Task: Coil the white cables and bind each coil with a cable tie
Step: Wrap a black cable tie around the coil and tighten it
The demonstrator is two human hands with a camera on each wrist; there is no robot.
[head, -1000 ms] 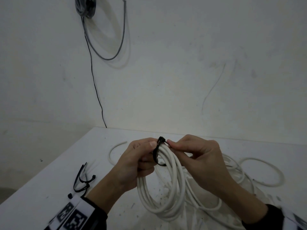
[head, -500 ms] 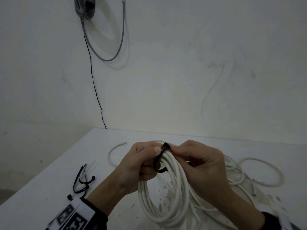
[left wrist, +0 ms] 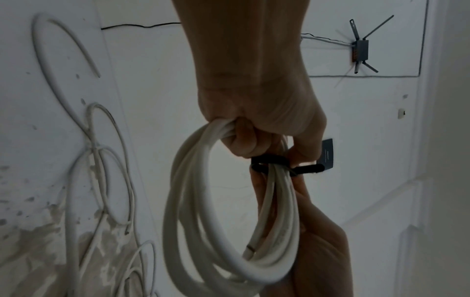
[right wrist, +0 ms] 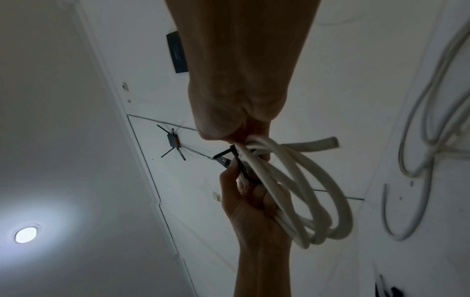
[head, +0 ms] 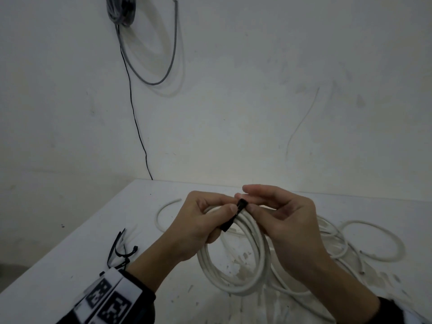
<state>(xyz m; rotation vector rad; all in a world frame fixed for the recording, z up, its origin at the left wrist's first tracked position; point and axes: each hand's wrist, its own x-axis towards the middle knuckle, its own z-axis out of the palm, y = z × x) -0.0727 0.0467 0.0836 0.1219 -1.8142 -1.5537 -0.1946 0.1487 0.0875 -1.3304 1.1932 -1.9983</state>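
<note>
A coil of white cable hangs from both hands above the white table. A black cable tie wraps around the coil's top. My left hand grips the coil and presses its thumb on the tie. My right hand pinches the tie's head end with thumb and a finger, its index finger stretched out. In the left wrist view the cable tie loops round the coil and its tail sticks out to the right. The right wrist view shows the coil and the cable tie between both hands.
Loose white cables lie in loops on the table to the right, and one curved piece to the left. Spare black cable ties lie near my left wrist. Grey cable hangs on the wall.
The tie has been drawn tighter round the coil, its loop now smaller. My right index finger has lifted and straightened. Both hands sit slightly farther right.
</note>
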